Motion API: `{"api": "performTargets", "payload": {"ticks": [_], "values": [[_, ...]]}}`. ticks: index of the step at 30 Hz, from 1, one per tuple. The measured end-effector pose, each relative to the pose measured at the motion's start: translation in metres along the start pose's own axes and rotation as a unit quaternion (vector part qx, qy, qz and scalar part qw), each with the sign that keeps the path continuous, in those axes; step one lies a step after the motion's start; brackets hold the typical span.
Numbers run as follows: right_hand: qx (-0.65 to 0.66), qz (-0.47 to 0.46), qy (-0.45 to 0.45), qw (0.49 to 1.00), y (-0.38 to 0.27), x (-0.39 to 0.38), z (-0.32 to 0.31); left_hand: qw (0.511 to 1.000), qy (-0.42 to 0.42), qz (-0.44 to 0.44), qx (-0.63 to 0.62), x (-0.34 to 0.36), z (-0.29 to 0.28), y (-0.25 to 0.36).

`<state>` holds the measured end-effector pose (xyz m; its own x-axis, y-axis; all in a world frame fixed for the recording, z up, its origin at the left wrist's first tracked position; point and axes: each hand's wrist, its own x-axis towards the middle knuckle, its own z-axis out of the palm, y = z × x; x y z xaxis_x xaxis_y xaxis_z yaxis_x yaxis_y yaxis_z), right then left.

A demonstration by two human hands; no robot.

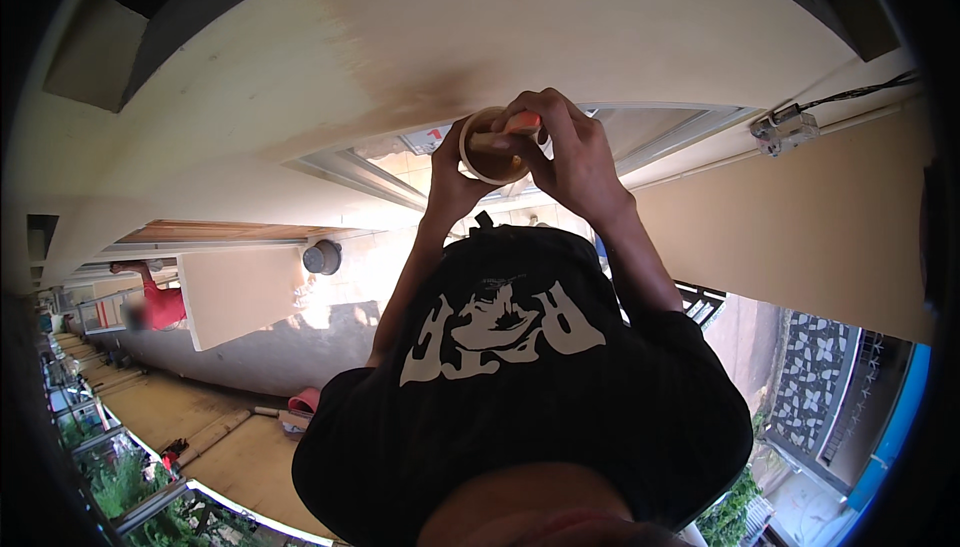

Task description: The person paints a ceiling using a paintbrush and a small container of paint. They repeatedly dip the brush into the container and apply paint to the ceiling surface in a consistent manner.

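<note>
My left hand (450,172) is wrapped around a round, pale-rimmed cup (490,172) just above the middle of the view; what is inside looks brownish. My right hand (575,152) has its fingers curled over the cup's right side, gripping a tool with an orange handle (523,123), whose lighter end reaches into the cup. The tool's tip is hard to make out. Behind both hands lie a cream painted surface (420,47) and a pale-framed opening (680,135).
At left, a person in red (163,304) is beside a cream board (240,297); a dark bucket (322,258) stands right of it. An electrical fitting (785,135) with black cables is at upper right, above a beige panel (820,217). Plants (120,482) show lower left.
</note>
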<state>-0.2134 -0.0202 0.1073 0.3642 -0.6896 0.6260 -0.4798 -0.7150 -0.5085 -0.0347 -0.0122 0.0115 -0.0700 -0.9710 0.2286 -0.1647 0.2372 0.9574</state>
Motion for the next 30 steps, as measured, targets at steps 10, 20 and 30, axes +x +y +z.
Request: {"api": "performTargets", "payload": {"ticks": [10,20,30], "values": [[-0.016,-0.074,0.073,0.994,0.019,-0.022,-0.014,0.997,-0.08,-0.001,-0.011,0.008,0.01,-0.01],[0.235,0.174,0.264,0.919,0.023,-0.062,-0.019,0.989,-0.147,0.002,0.008,0.01,0.029,-0.006],[0.228,0.34,0.232,0.882,0.02,-0.105,-0.064,0.969,-0.241,0.042,0.013,0.021,0.071,0.005]]}}
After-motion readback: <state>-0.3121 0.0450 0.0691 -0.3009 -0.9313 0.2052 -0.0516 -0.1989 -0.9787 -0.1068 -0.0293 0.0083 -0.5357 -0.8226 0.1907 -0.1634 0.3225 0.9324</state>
